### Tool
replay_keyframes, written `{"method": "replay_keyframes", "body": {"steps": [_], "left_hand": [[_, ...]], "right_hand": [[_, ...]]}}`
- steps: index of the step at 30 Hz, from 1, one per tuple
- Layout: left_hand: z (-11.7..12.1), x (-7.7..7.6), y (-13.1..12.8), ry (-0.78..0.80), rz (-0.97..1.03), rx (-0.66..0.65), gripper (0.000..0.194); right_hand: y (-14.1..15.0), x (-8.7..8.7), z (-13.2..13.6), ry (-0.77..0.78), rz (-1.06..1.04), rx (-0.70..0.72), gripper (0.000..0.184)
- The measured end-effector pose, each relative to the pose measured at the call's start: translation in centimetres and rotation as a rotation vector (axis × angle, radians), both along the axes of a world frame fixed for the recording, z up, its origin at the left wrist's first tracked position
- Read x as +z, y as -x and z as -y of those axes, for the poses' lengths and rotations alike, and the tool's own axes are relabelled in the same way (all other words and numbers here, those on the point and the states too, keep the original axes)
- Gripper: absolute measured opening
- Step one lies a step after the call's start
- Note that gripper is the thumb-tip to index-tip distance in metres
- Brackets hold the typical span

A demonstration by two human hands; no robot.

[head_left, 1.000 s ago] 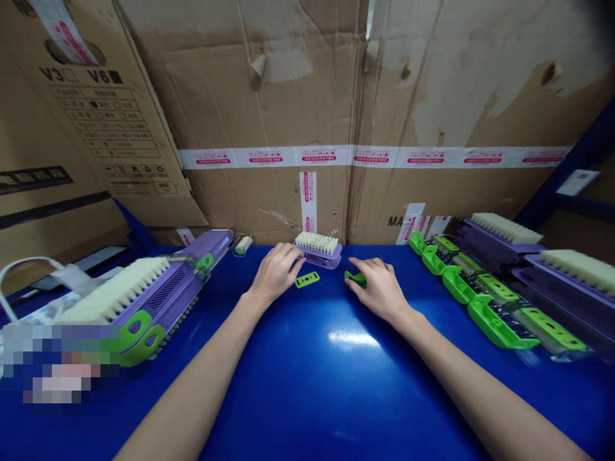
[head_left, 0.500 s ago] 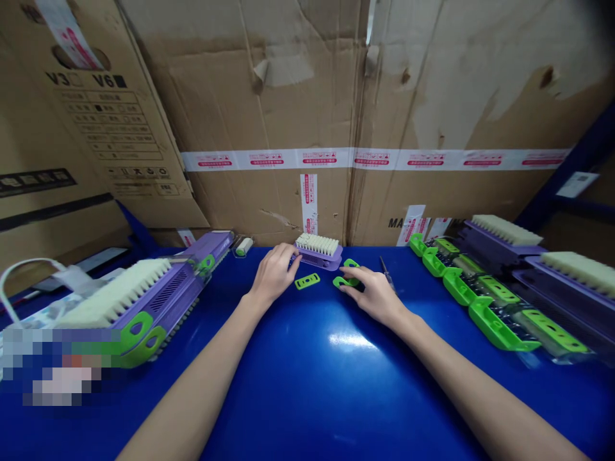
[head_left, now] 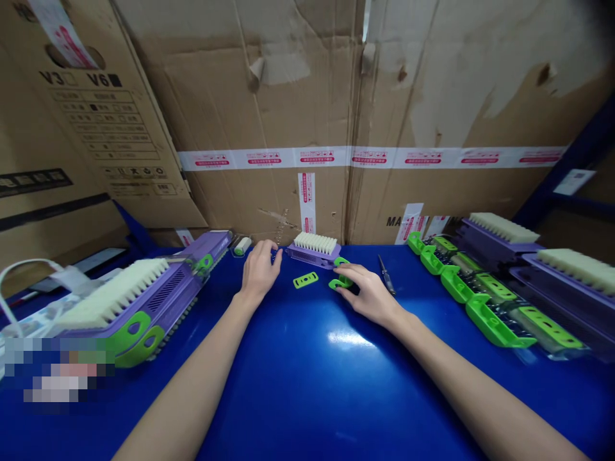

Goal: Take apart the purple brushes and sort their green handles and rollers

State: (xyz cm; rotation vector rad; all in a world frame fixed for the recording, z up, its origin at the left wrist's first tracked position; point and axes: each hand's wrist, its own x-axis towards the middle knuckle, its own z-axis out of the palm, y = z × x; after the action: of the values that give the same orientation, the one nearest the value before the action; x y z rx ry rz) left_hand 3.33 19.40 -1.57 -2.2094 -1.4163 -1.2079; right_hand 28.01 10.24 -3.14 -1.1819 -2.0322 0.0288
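Observation:
My right hand (head_left: 368, 291) pinches a bright green curved end bracket (head_left: 342, 275) between thumb and fingers, just off the table. To its left my left hand (head_left: 259, 272) has its fingers bent and its thumb held out. Beside those fingertips, faint rows of pin-like dots (head_left: 283, 227) show; I cannot make out the whole piece. Between the hands, a purple brush body (head_left: 310, 258) with cream bristles on top lies close to the cardboard. In front of it a small flat yellow-green plate with holes (head_left: 306, 280) rests on the blue table (head_left: 307, 371).
Several green brackets (head_left: 456, 285) stand in a row at the right, alongside clear pieces and purple brushes (head_left: 500, 228). A screwdriver (head_left: 385, 275) lies right of my right hand. More purple brushes (head_left: 158, 298) and a white cable (head_left: 29, 262) occupy the left. Cardboard (head_left: 269, 115) closes the back.
My left hand has moved left, away from the purple brush body, and the dotted rows now show by its fingers. My right hand has shifted slightly left with the green bracket.

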Motion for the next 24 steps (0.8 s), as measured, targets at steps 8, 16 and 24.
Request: {"method": "replay_keyframes", "body": {"steps": [8,16,24], "left_hand": [[0.4,0.1,-0.2,0.203,-0.147,0.320,0.009],[1.0,0.9,-0.4,0.466,-0.225,0.390,0.019],[1.1,0.9,-0.5,0.464,-0.248,0.349,0.020]], "right_hand": [[-0.1,0.1,-0.1,-0.025,0.062,-0.045,0.026],[0.1,0.3,0.3,0.013,0.099,-0.094,0.027],[0.0,0.1,0.3,0.053,0.078,-0.034,0.038]]}}
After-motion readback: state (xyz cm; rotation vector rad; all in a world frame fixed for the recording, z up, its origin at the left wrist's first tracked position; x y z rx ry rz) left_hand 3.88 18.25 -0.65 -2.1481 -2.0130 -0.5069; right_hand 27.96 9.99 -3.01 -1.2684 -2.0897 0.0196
